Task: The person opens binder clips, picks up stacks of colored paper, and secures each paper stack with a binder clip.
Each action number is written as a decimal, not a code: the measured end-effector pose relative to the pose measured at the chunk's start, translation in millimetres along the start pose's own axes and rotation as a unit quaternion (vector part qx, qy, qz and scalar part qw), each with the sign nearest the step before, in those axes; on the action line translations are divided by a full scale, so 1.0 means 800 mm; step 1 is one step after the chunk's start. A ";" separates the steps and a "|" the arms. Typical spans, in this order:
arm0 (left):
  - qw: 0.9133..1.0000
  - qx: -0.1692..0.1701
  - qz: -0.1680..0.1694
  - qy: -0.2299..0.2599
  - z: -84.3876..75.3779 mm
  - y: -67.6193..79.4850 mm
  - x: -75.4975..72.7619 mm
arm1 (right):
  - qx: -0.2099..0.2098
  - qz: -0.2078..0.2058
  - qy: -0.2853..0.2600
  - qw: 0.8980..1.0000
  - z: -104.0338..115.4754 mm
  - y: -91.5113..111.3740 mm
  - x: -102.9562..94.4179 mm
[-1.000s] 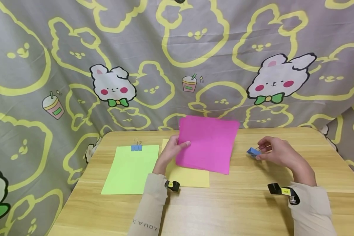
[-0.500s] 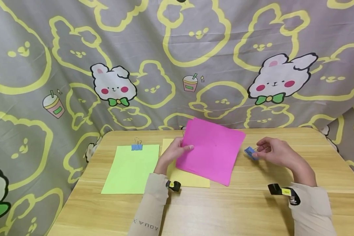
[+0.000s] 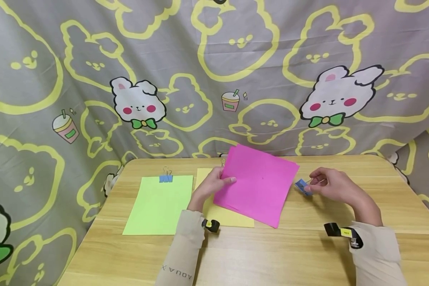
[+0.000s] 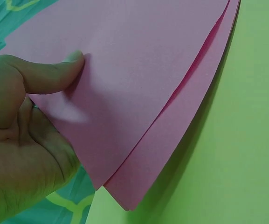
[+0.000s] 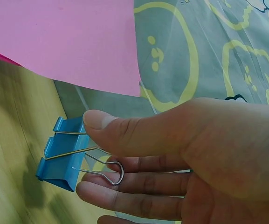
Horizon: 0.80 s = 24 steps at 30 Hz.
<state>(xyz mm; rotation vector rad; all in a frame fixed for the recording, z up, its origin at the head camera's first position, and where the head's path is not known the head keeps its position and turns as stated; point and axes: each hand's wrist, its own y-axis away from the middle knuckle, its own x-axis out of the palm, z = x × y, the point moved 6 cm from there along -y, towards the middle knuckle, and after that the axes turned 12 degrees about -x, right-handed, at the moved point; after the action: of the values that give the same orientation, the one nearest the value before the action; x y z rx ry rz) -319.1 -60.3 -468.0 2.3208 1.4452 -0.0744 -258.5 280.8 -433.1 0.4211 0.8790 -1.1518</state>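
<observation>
My left hand (image 3: 211, 186) grips several sheets of pink paper (image 3: 259, 184) by their left edge, thumb on the front face and fingers behind. The sheets are tilted and slightly fanned, as their offset lower edges in the left wrist view show. Between thumb and fingers, my right hand (image 3: 332, 184) pinches a blue binder clip (image 5: 64, 154) by its wire handles. The clip's body points left, just short of the pink sheets' right edge. Partly hidden under the pink paper lies yellow paper (image 3: 232, 218), with a wire clip handle (image 3: 223, 162) showing at its top.
Green paper (image 3: 157, 210) lies on the left of the wooden table (image 3: 271, 258), a blue binder clip (image 3: 166, 178) on its top edge. Behind the table hangs a grey patterned curtain (image 3: 186, 51). Each wrist carries a small black camera mount (image 3: 211, 225).
The pink sheets have turned clockwise, their right side dropping lower and nearer to me. In my right hand the binder clip has shifted slightly left and tilted.
</observation>
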 end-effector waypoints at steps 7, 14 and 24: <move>1.000 0.000 0.003 -0.005 0.000 -0.003 0.004 | 0.005 0.000 -0.020 1.000 -0.003 0.001 0.001; 1.000 0.005 -0.002 -0.011 -0.001 -0.002 0.003 | -0.004 -0.001 -0.022 1.000 -0.004 0.000 -0.001; 1.000 0.016 -0.004 -0.009 -0.003 0.000 0.003 | -0.009 -0.022 -0.026 0.999 0.004 -0.001 -0.007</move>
<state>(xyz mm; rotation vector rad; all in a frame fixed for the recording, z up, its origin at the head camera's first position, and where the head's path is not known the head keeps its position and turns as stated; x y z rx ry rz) -318.3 -57.7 -466.7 2.3344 1.4543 -0.1215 -258.6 281.8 -426.5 0.3579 0.8561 -1.1894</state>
